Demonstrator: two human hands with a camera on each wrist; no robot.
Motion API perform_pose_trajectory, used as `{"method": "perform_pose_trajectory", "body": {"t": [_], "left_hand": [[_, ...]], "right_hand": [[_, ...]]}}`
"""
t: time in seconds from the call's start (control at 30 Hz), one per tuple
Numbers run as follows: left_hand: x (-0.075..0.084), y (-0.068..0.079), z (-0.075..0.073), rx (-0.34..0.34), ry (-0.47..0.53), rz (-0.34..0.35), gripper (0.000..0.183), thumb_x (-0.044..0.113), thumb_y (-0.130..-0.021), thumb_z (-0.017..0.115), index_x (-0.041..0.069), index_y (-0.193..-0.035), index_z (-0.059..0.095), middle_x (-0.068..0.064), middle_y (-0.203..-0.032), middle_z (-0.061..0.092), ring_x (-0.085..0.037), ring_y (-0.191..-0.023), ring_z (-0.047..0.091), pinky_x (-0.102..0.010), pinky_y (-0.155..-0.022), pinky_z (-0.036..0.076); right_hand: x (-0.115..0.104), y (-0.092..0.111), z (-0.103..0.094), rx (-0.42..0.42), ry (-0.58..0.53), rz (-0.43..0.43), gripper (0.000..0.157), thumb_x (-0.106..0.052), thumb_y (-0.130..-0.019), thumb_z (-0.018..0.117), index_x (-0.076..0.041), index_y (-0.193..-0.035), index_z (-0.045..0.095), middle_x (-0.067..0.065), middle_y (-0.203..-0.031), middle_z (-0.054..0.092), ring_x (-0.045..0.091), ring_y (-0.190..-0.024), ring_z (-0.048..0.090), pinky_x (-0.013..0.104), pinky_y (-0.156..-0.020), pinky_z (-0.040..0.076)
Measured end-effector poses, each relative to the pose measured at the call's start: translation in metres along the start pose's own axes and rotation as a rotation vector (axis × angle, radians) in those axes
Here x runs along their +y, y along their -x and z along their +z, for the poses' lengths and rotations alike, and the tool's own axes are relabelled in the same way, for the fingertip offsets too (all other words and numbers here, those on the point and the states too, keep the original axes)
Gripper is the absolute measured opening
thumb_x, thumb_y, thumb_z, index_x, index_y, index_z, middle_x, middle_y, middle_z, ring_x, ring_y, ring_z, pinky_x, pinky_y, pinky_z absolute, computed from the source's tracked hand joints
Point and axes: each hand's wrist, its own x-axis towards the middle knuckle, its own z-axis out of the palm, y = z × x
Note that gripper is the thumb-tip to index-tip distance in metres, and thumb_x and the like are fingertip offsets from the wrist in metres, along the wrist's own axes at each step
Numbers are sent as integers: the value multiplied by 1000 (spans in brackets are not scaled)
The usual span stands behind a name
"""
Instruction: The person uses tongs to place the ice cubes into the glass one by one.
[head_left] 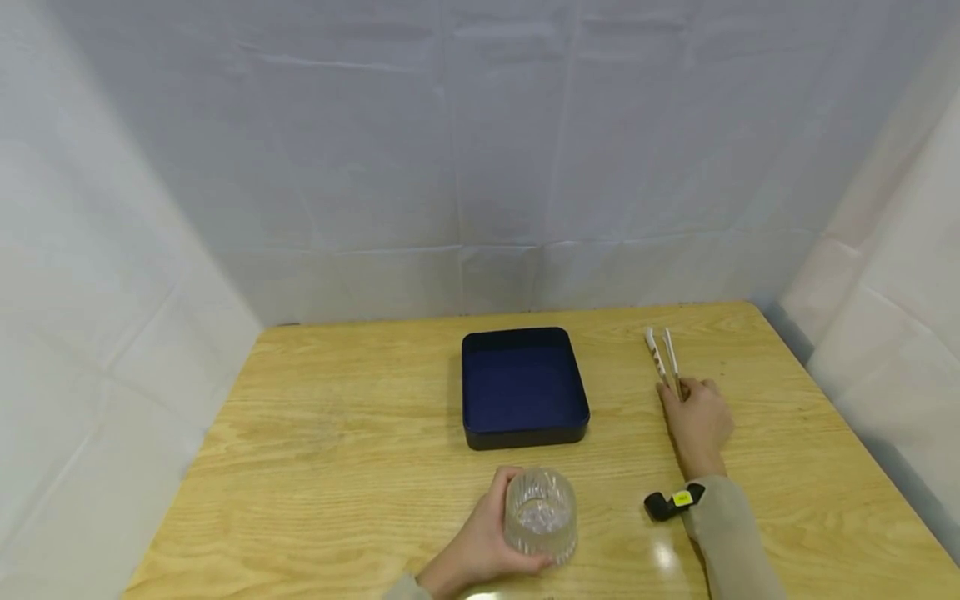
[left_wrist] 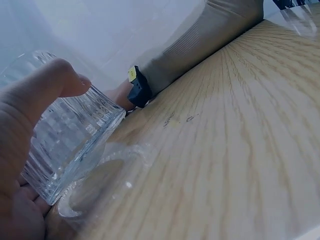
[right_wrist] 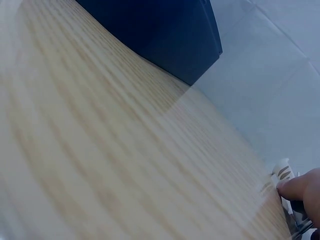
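Observation:
My left hand [head_left: 483, 532] grips a clear ribbed glass [head_left: 542, 521] near the front of the table. In the left wrist view the thumb wraps the side of the glass [left_wrist: 70, 142], and its base is at or just above the wood; I cannot tell which. On the right side of the table, my right hand [head_left: 701, 422] holds a pair of tongs [head_left: 656, 352] with white ends pointing away from me. At the right wrist view's edge, only the thumb and part of the tongs [right_wrist: 284, 171] show; the other fingers are mostly hidden.
A dark blue square tray [head_left: 527, 439] with raised sides lies between the hands, farther back than the glass. The wooden table [head_left: 322, 450] ends at a pale sheet [head_left: 390, 283] hung behind it, with more sheeting at both sides.

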Motion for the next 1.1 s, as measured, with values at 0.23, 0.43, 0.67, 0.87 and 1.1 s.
{"method": "perform_pose_trajectory", "body": {"t": [0.23,0.43,0.67,0.87,1.1], "left_hand": [[-2,0,-1,-4,14,-5,94,13,-63,92,23,-138,37,0,-132,56,-23,-118,57,-36,-104,46],[-3,-1,-1,-3,19,15,92,12,-63,92,22,-137,39,-1,-130,57,-23,-117,58,-36,-102,47],[-1,-1,1,-15,38,19,89,11,-64,92,18,-137,41,-2,-131,57,-24,-118,57,-36,-104,46],[-2,0,1,-10,9,45,88,11,-64,93,16,-136,42,-3,-130,58,-23,-117,58,-36,-103,47],[-1,0,3,4,-17,66,89,11,-63,93,15,-135,41,-5,-129,59,-21,-115,58,-37,-102,47]], "right_hand": [[0,1,1,-17,-31,5,43,-41,-90,70,-2,-109,71,14,-87,59,33,-69,55,42,-50,40],[-4,1,2,44,-117,48,50,-44,-91,67,-2,-118,69,14,-94,57,33,-78,56,46,-60,41],[-11,1,7,454,-396,-308,17,-12,-86,75,1,-97,76,13,-75,50,17,-64,41,26,-56,28],[-22,5,16,551,-549,-515,5,7,-76,78,6,-80,75,14,-64,49,16,-57,38,9,-60,25],[-44,13,2,552,-609,-566,10,18,-68,76,11,-72,70,21,-62,49,26,-53,40,10,-58,25]]}}
